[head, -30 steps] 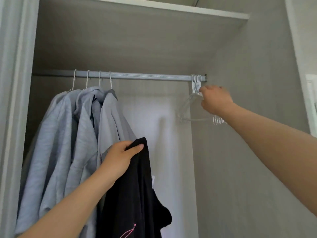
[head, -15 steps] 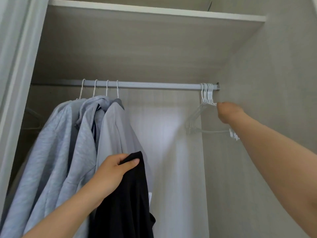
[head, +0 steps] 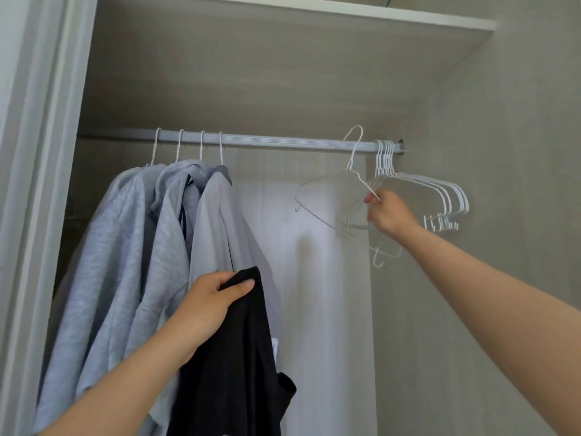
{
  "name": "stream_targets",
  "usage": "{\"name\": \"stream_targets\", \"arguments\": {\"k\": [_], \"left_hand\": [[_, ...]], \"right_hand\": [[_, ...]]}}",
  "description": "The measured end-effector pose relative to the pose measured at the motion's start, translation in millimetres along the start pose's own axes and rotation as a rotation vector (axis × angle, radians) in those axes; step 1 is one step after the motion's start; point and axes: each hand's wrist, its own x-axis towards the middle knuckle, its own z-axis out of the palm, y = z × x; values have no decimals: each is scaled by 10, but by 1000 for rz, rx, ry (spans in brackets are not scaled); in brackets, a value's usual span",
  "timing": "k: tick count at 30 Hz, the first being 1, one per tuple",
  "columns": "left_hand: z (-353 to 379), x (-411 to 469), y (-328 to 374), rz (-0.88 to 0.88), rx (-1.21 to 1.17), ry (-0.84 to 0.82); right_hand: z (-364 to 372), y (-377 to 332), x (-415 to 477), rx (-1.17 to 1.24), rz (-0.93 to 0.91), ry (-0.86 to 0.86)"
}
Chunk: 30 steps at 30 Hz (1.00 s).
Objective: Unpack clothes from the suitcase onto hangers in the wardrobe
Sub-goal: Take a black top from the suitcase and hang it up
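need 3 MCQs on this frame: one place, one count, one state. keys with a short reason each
1. Where on the rail do the spare hangers hang?
A) left end
B) middle
C) right end

2. How many hooks sit on the rail above the grey clothes?
A) two
B) four
C) six

3. What is the left hand doing?
A) holding the black garment
B) hanging open and empty
C) holding a hanger

Key:
1 C: the bunch sits against the rail's right end.
2 B: four white hooks show above the grey clothes.
3 A: its fingers and thumb curl round the garment's top edge.
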Motion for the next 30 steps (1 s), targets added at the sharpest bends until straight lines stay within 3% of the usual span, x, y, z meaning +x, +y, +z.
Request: {"name": "stream_targets", "arguments": {"k": [4,11,16,24,30], "left_hand": [[-76,-139,-45,-8,-40,-10],[-102,-356,-136,-34,-93,-47],[-59,-548,-124,-42,-95,-89],[182,-1043,110,-18,-60,-132],[442,-1595,305,-19,-3,-116]], "right_hand": [[316,94,-812,322,79,127],[492,276,-1680,650,434,-27],[357,389,-2131,510,412,-63],[-244,411,-2713,548,505,-114],[-785,493,-3221,521,452,-213]]}}
